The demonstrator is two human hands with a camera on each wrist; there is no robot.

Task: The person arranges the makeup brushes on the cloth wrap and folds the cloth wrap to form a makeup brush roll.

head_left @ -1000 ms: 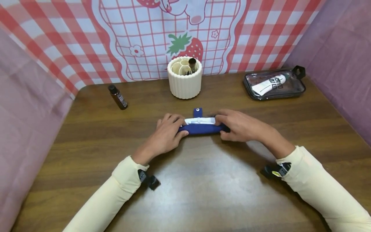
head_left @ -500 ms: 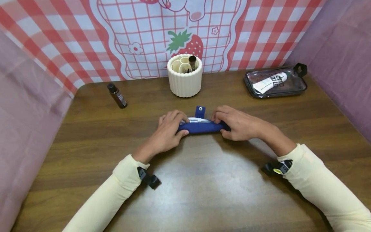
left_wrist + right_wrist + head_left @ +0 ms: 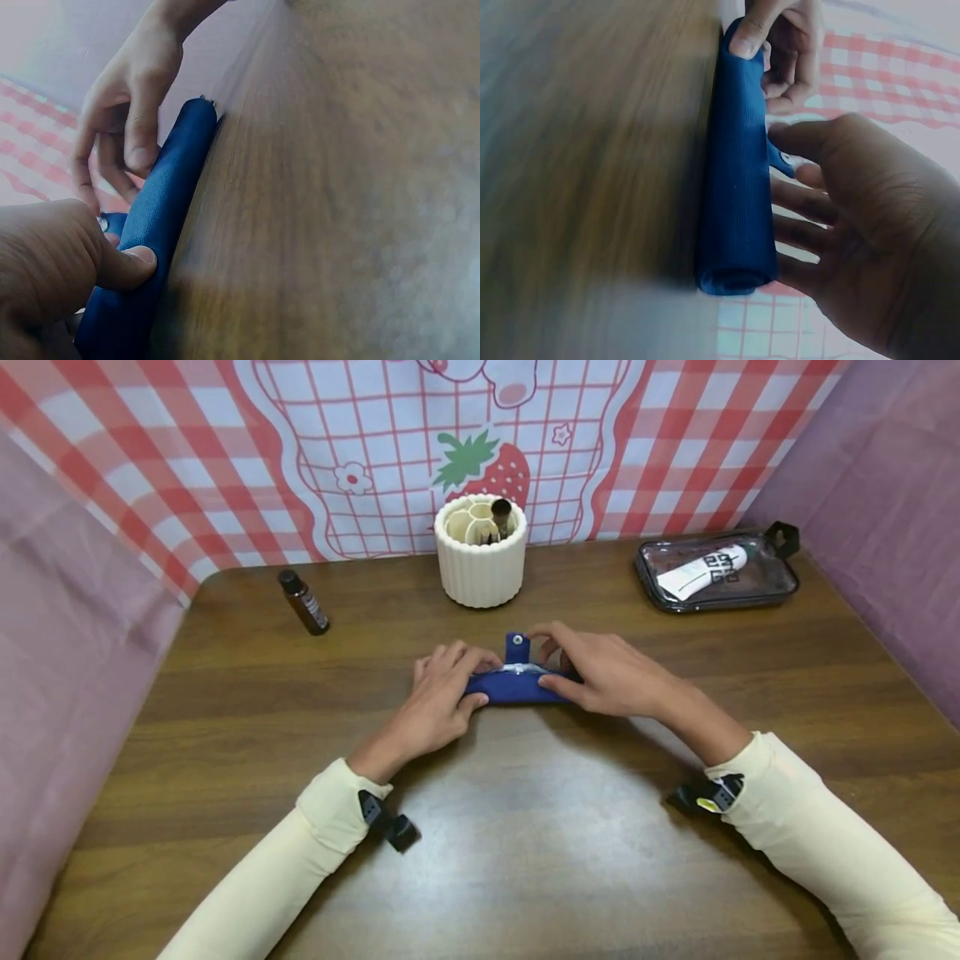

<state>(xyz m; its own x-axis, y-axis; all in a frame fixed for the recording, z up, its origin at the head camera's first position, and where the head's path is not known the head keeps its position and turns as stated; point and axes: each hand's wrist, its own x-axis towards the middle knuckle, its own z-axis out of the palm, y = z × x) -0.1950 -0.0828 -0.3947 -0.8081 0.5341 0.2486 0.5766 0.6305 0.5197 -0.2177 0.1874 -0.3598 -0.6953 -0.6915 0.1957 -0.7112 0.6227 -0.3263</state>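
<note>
A blue fabric roll-up pouch (image 3: 513, 687) lies across the table in front of me, in the head view. My left hand (image 3: 446, 693) grips its left end, thumb on the near side and fingers over the back. Some white material (image 3: 521, 668) shows along its upper edge. From the back sticks up a blue strap (image 3: 517, 647) with a metal snap. My right hand (image 3: 607, 672) is spread at the right half, index fingertip close to the strap and thumb by the roll's top. In the right wrist view, the coiled end of the roll faces the camera, with the right fingers extended behind it.
Behind the pouch stands a cream ribbed holder (image 3: 480, 572) with a brush (image 3: 501, 512) in it. A small dark bottle (image 3: 303, 602) lies at the back left. At the back right is a clear black-edged case (image 3: 720, 602) containing a white tube (image 3: 701, 574).
My right hand has let go of the roll's right end and shifted left, its index finger now by the snap strap. The left hand keeps its grip, and less white shows along the top.
</note>
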